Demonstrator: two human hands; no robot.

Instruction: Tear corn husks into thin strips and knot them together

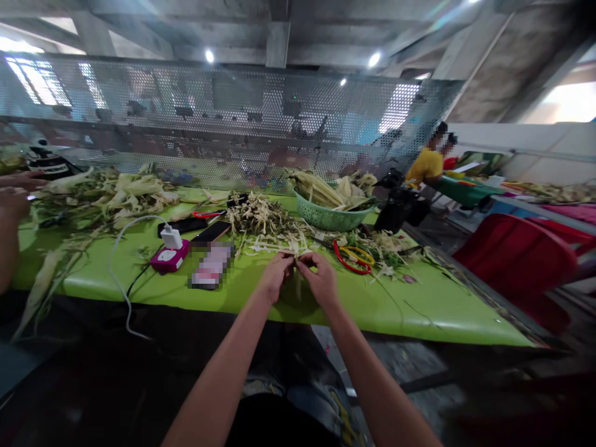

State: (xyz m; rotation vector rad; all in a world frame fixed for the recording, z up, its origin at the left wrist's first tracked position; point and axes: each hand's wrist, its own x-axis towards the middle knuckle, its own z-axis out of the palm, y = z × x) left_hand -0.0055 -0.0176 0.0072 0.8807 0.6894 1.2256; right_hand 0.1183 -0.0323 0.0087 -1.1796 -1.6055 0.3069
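Observation:
Over the near edge of the green table, my left hand [277, 273] and my right hand [321, 276] meet fingertip to fingertip. Both are closed in a pinch on a thin, pale husk strip [298, 284], whose end hangs down below the fingers. More pale strips [272, 246] lie just beyond my hands. Behind them is a heap of shredded, dried husk pieces [261, 214]. To the right of my right hand rest a red loop [347, 266] and a yellow loop [361, 254], perhaps tool handles.
A green basket [326, 217] holds broad husks. Phones [212, 232] and a magenta power adapter [170, 256] with a white cable lie left. A husk pile [121, 192] sits near another person's hand [13, 198]. Perforated metal panel [233, 124] behind; red chair [516, 254] at right.

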